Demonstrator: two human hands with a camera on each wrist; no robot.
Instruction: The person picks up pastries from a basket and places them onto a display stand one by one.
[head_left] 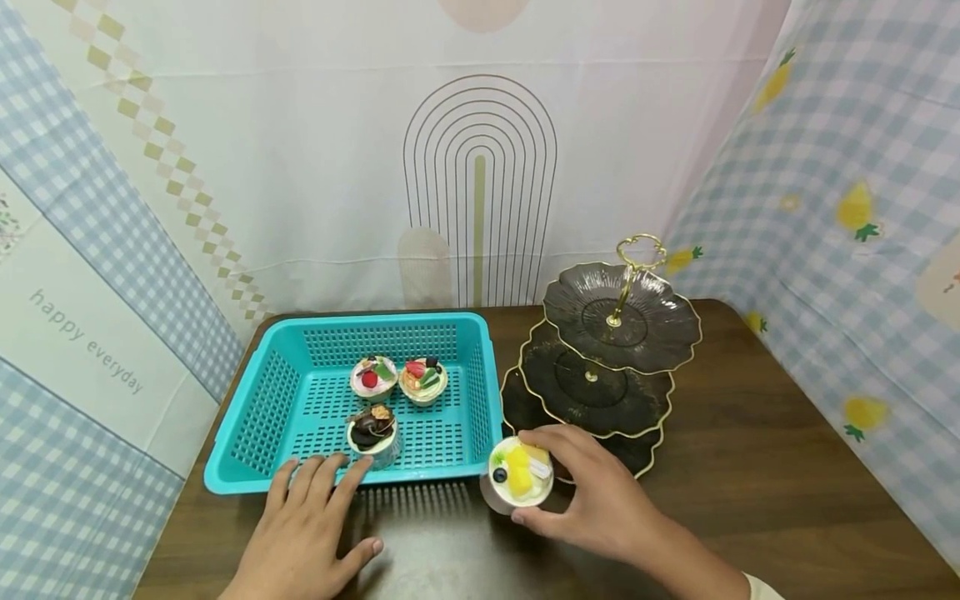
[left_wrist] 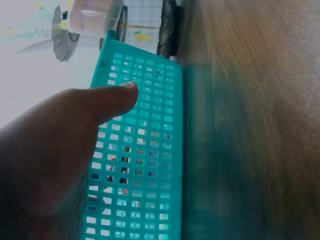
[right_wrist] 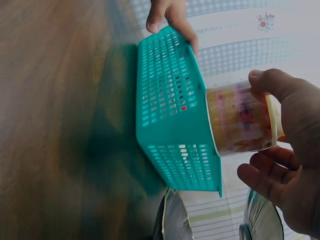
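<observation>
In the head view my right hand grips a clear dessert cup topped with yellow fruit pieces and a blueberry. The cup is in the air at the front right corner of the turquoise basket; its layered side shows in the right wrist view. My left hand rests its outstretched fingers on the basket's front rim, thumb outside the front wall. Inside the basket stand a chocolate-topped cup, a pink-cream cupcake with a red berry and a fruit-topped cupcake.
To the right of the basket stands a three-tier dark serving stand with gold edges and a ring handle at the top. Both are on a brown wooden table. Patterned cloths hang behind and on both sides.
</observation>
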